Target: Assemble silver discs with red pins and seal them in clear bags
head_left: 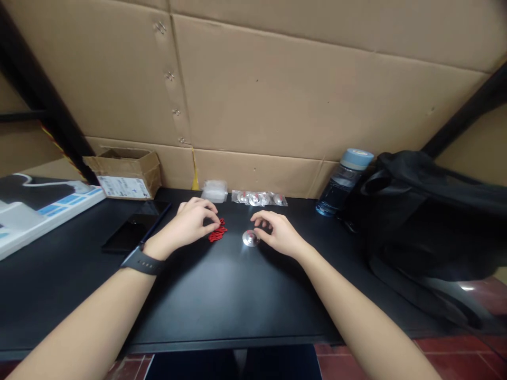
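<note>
My left hand (197,220), with a dark watch (143,260) on its wrist, is at the left of a small bundle of red cord (217,233) on the black table. Its thumb and index fingertip come together at the cord's upper left edge. My right hand (278,232) hovers low on the other side, fingers curved and thumb apart from them. Under its thumb tip a round, shiny silver disc (249,239) with a red mark lies flat; whether the thumb touches it is hard to tell.
Several silver discs in clear packets (259,198) lie along the cardboard wall (277,95), beside a clear plastic packet (214,191). At left are an open cardboard box (129,177), a dark phone-like slab (129,232) and a white power strip (55,216). A water bottle (341,184) and black backpack (428,216) stand right.
</note>
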The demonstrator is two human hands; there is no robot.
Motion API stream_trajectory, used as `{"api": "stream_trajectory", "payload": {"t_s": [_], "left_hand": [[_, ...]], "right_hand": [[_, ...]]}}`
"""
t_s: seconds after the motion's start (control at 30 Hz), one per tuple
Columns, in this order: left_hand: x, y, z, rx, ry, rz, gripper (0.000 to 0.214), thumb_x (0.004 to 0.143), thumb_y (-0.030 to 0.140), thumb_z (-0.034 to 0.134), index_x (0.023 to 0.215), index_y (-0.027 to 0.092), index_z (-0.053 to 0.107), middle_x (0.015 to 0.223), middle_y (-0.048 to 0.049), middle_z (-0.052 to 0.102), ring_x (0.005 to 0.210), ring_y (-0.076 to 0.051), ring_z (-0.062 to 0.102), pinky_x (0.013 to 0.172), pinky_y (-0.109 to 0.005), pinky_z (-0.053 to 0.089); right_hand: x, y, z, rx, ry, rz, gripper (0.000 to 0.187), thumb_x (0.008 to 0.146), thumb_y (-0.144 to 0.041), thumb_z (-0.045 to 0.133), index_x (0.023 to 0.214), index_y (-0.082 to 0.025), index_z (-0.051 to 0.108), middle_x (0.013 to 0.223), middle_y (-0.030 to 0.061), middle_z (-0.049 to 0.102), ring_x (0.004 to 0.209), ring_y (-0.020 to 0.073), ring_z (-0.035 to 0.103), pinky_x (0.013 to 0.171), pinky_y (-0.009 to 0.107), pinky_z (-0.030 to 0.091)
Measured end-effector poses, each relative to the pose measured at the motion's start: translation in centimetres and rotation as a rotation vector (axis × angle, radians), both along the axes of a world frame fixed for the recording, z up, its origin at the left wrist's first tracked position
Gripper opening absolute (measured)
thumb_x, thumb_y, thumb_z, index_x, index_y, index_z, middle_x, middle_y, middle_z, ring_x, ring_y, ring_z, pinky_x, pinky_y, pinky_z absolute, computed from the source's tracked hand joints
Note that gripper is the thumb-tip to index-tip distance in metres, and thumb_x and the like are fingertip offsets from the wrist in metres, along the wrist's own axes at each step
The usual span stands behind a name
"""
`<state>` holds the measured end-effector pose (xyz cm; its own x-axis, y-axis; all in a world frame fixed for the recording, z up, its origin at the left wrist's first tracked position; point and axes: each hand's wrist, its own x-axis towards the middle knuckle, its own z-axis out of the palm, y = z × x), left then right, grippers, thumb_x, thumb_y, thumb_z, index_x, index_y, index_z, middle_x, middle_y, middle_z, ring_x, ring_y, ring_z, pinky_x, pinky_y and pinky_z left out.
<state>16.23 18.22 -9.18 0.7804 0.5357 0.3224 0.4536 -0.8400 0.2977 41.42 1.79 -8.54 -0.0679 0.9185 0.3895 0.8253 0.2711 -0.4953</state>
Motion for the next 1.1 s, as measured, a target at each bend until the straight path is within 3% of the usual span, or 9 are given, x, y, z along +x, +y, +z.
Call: {"api": "stream_trajectory", "payload": {"t_s": [0.2, 0.4, 0.6, 0.87, 1.1], "left_hand": [[0.1, -0.5, 0.1, -0.029, 0.033, -0.032, 0.008, 0.086, 0.039, 0.074, 0.086, 0.032, 0.079, 0.113, -0.0013, 0.069, 0.117, -0.029, 0.053, 0.096, -0.044, 0.035], [-0.2, -0.8, 0.4, -0.065, 0.066, -0.118, 0.012, 0.079, 0.041, 0.08, 0.083, 0.03, 0.078, 0.105, -0.0021, 0.07, 0.11, -0.028, 0.058, 0.096, -0.041, 0.038], [0.0, -0.8, -0.5, -0.065, 0.031, -0.116, 0.005, 0.08, 0.032, 0.076, 0.078, 0.028, 0.076, 0.101, -0.0025, 0.07, 0.104, -0.027, 0.059, 0.094, -0.04, 0.04], [0.3, -1.4, -0.3, -0.049, 0.056, -0.107, 0.007, 0.084, 0.031, 0.07, 0.081, 0.027, 0.075, 0.103, -0.003, 0.07, 0.104, -0.026, 0.059, 0.093, -0.039, 0.039], [0.5, -1.7, 0.4, -0.027, -0.005, -0.064, 0.012, 0.093, 0.033, 0.063, 0.088, 0.026, 0.07, 0.105, -0.0025, 0.069, 0.107, -0.026, 0.058, 0.094, -0.04, 0.035]], "right_hand": [[3.7, -0.2, 1.0, 0.028, -0.156, -0.102, 0.017, 0.084, -0.019, 0.07, 0.101, -0.021, 0.07, 0.104, 0.0071, 0.069, 0.098, 0.0227, 0.064, 0.092, 0.038, 0.049], [6.5, -0.6, 0.9, -0.128, -0.231, -0.173, 0.032, 0.074, -0.022, 0.079, 0.105, -0.02, 0.073, 0.104, 0.0078, 0.07, 0.094, 0.0233, 0.066, 0.088, 0.037, 0.051], [6.6, -0.7, 0.9, -0.203, -0.149, -0.171, 0.026, 0.076, -0.019, 0.075, 0.102, -0.022, 0.074, 0.092, 0.0028, 0.073, 0.081, 0.0191, 0.067, 0.08, 0.032, 0.052], [6.2, -0.5, 0.6, -0.21, -0.082, -0.189, 0.042, 0.076, -0.015, 0.074, 0.117, -0.02, 0.068, 0.1, 0.0046, 0.074, 0.084, 0.0176, 0.069, 0.081, 0.031, 0.054], [5.9, -0.4, 0.8, -0.106, -0.019, -0.184, 0.046, 0.075, -0.023, 0.079, 0.119, -0.02, 0.065, 0.099, 0.005, 0.073, 0.083, 0.0178, 0.068, 0.079, 0.031, 0.054]]}}
